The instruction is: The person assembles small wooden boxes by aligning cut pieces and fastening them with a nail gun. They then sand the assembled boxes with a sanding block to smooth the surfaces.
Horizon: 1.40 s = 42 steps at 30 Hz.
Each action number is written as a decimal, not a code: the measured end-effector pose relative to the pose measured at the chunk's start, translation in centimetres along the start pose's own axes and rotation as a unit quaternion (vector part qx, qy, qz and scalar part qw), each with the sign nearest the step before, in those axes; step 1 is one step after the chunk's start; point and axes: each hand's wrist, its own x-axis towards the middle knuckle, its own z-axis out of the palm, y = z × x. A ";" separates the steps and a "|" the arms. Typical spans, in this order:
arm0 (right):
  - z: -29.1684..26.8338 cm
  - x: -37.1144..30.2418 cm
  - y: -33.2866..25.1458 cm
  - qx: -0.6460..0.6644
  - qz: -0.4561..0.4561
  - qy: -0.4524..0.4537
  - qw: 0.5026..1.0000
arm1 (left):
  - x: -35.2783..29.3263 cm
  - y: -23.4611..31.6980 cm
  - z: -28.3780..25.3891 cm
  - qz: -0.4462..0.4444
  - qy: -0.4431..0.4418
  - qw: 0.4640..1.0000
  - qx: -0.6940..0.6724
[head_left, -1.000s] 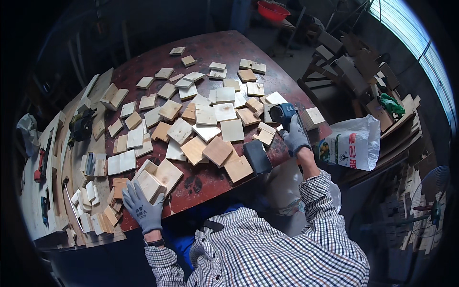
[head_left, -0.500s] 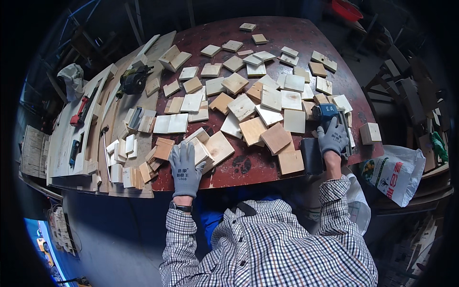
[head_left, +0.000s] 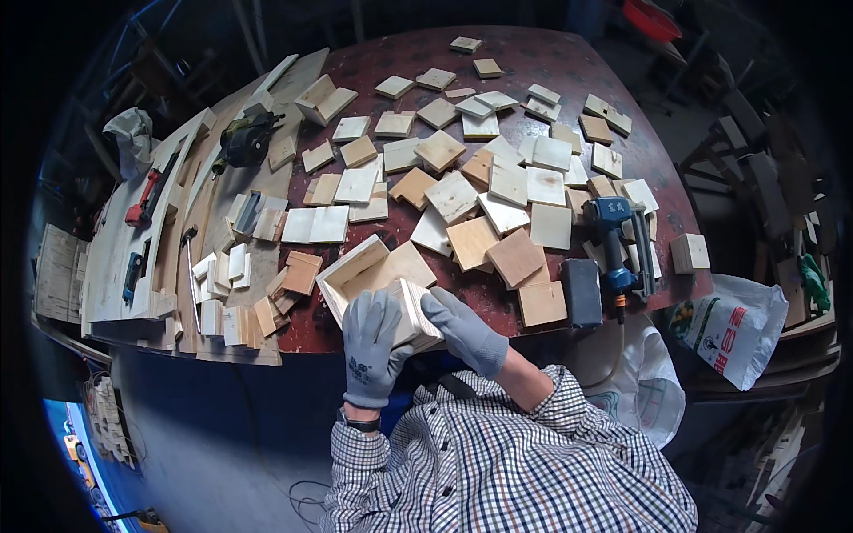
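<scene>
Both my hands wear grey work gloves and are together at the near edge of the table. Between them is a plywood block (head_left: 414, 313) with layered edges, tilted. My left hand (head_left: 371, 346) grips its left side, and my right hand (head_left: 466, 333) is closed on its right side. Just beyond, boards joined at an angle (head_left: 353, 271) stand against the block; whether they are one piece with it I cannot tell. The blue nail gun (head_left: 613, 240) lies at the right with its hose attached, beside a dark grey block (head_left: 582, 291).
Several square wooden boards (head_left: 508, 182) are scattered across the dark red table (head_left: 426, 62). Small wood offcuts (head_left: 235, 266), a hammer (head_left: 191, 266), a red-handled tool (head_left: 147, 204) and a black tool (head_left: 247, 142) lie at left. White bags (head_left: 733, 329) hang at right.
My right hand has let go of the nail gun and come left to the plywood block. My left hand has shifted slightly right and nearer, and the block has turned.
</scene>
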 end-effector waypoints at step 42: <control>-15.9 -8.8 3.5 -0.778 -0.079 0.373 0.500 | -4.3 1.8 -4.3 -0.118 0.214 0.170 -0.955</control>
